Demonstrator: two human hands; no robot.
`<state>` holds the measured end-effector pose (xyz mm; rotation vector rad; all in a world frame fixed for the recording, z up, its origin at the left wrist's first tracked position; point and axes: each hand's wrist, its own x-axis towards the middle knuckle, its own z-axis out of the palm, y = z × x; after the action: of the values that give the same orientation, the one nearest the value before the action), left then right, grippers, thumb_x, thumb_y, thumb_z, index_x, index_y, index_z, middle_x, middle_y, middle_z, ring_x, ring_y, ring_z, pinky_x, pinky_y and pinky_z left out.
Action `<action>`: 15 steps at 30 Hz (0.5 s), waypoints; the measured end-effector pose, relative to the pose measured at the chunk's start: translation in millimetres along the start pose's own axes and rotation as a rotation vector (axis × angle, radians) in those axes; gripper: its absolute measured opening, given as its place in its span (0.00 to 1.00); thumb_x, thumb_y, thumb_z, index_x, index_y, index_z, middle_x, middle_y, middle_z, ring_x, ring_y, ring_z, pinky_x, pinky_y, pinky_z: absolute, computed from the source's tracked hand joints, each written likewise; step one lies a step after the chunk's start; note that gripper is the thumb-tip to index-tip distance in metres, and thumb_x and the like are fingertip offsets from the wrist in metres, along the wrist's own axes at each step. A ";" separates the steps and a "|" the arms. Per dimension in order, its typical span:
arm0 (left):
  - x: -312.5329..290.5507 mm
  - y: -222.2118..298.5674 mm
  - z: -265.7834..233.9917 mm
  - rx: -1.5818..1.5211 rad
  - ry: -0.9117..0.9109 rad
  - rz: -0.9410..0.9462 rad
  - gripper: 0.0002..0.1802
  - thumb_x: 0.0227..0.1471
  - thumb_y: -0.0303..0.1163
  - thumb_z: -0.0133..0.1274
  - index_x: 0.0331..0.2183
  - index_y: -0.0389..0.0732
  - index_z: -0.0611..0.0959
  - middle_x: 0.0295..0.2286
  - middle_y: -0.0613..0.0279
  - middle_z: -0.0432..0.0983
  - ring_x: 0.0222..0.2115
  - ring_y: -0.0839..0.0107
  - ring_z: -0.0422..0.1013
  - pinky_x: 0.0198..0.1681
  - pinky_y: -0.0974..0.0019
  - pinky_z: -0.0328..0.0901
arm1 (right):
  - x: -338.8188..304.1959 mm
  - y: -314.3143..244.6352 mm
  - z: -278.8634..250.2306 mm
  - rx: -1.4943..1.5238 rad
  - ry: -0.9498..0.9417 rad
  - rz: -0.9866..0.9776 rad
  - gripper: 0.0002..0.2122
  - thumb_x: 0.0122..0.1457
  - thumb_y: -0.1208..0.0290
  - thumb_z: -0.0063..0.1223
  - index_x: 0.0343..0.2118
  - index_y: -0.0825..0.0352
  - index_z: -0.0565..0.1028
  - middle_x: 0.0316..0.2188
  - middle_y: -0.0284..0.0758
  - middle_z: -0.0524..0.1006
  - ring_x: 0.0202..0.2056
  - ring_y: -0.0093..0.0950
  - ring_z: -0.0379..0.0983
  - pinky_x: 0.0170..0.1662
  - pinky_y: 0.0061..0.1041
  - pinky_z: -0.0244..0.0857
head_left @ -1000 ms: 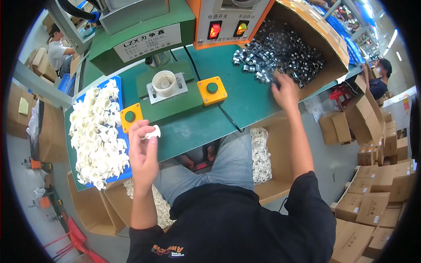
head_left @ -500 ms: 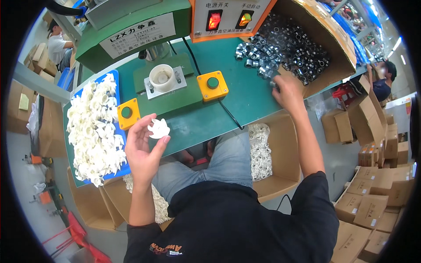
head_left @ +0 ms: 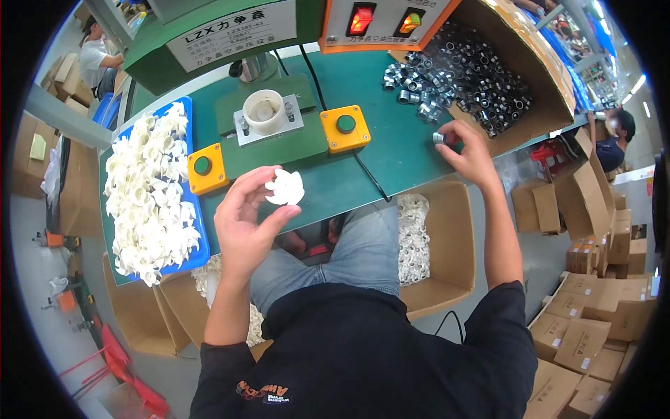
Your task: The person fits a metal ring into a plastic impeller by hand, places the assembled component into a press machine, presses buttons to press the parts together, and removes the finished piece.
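Between the thumb and fingers of my left hand (head_left: pixel 250 220) is a white plastic impeller (head_left: pixel 286 187) with curved blades, held above the front edge of the green table. My right hand (head_left: pixel 469 152) pinches a silvery metal ring (head_left: pixel 438 138), just off the heap of loose metal rings (head_left: pixel 419 91). Straight ahead, a round white holder (head_left: pixel 264 112) is fixed on the metal plate of a green press (head_left: pixel 223 42). A blue tray (head_left: pixel 197 230) piled with white impellers (head_left: pixel 150 199) lies at the left.
Yellow button boxes with green buttons, one left (head_left: pixel 206 169) and one right (head_left: pixel 345 129), flank the press base. A tipped cardboard box (head_left: pixel 551 91) spills rings at right. Cardboard boxes (head_left: pixel 447 237) with white parts stand beside my legs. A black cable (head_left: pixel 370 176) crosses the table.
My right hand has drawn back from the ring heap with one ring in its fingers. My left hand has moved slightly right and up with the impeller. The view has shifted a little.
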<state>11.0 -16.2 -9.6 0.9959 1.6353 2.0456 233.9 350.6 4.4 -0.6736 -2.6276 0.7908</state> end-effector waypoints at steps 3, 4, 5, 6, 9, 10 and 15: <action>3.5 0.7 6.4 0.016 -0.006 0.025 0.30 0.44 0.13 0.70 0.51 0.29 0.80 0.52 0.46 0.77 0.49 0.64 0.77 0.53 0.62 0.74 | 3.1 -15.8 14.2 -0.167 0.099 -0.237 0.12 0.51 0.79 0.64 0.39 0.68 0.78 0.37 0.40 0.77 0.38 0.42 0.77 0.41 0.36 0.72; 3.9 1.1 8.8 0.043 -0.012 0.048 0.30 0.44 0.13 0.71 0.51 0.29 0.80 0.52 0.46 0.77 0.49 0.65 0.78 0.52 0.63 0.74 | 4.8 -21.7 22.7 -0.277 0.147 -0.314 0.11 0.49 0.80 0.64 0.36 0.68 0.77 0.36 0.40 0.77 0.39 0.43 0.76 0.41 0.38 0.71; 4.6 1.4 11.2 0.070 -0.019 0.070 0.30 0.43 0.14 0.71 0.50 0.30 0.81 0.52 0.47 0.77 0.48 0.65 0.78 0.51 0.63 0.74 | 9.2 -23.5 29.3 -0.372 0.158 -0.384 0.10 0.49 0.80 0.64 0.35 0.68 0.77 0.35 0.40 0.76 0.38 0.43 0.75 0.41 0.39 0.70; 6.0 2.2 12.4 0.121 -0.014 0.095 0.29 0.43 0.16 0.73 0.50 0.31 0.82 0.51 0.48 0.78 0.46 0.67 0.78 0.50 0.65 0.75 | 12.9 -25.4 35.5 -0.466 0.169 -0.452 0.10 0.48 0.79 0.64 0.34 0.68 0.77 0.34 0.40 0.76 0.38 0.43 0.75 0.41 0.39 0.70; 3.6 4.8 15.9 0.222 -0.019 0.156 0.29 0.42 0.18 0.74 0.49 0.31 0.83 0.49 0.49 0.80 0.44 0.68 0.79 0.48 0.65 0.75 | 7.5 -34.5 41.9 -0.495 0.071 -0.394 0.07 0.49 0.80 0.63 0.32 0.68 0.78 0.32 0.39 0.74 0.38 0.41 0.73 0.42 0.40 0.69; 2.7 5.3 16.8 0.237 -0.004 0.163 0.29 0.41 0.19 0.74 0.48 0.32 0.83 0.48 0.49 0.81 0.43 0.68 0.79 0.47 0.65 0.76 | 5.1 -37.4 41.7 -0.504 0.015 -0.363 0.07 0.49 0.80 0.62 0.32 0.68 0.79 0.32 0.39 0.74 0.38 0.40 0.73 0.42 0.40 0.69; 0.3 -0.5 17.0 0.262 0.002 0.165 0.29 0.41 0.21 0.75 0.48 0.32 0.84 0.47 0.50 0.81 0.42 0.68 0.79 0.46 0.66 0.76 | -2.5 -54.7 34.9 -0.499 -0.128 -0.288 0.07 0.52 0.80 0.62 0.36 0.70 0.81 0.39 0.41 0.77 0.42 0.41 0.76 0.47 0.39 0.71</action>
<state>22.6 -3.8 -8.4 1.2545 1.9158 1.9665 202.4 294.0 8.0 -0.3482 -2.9711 0.0933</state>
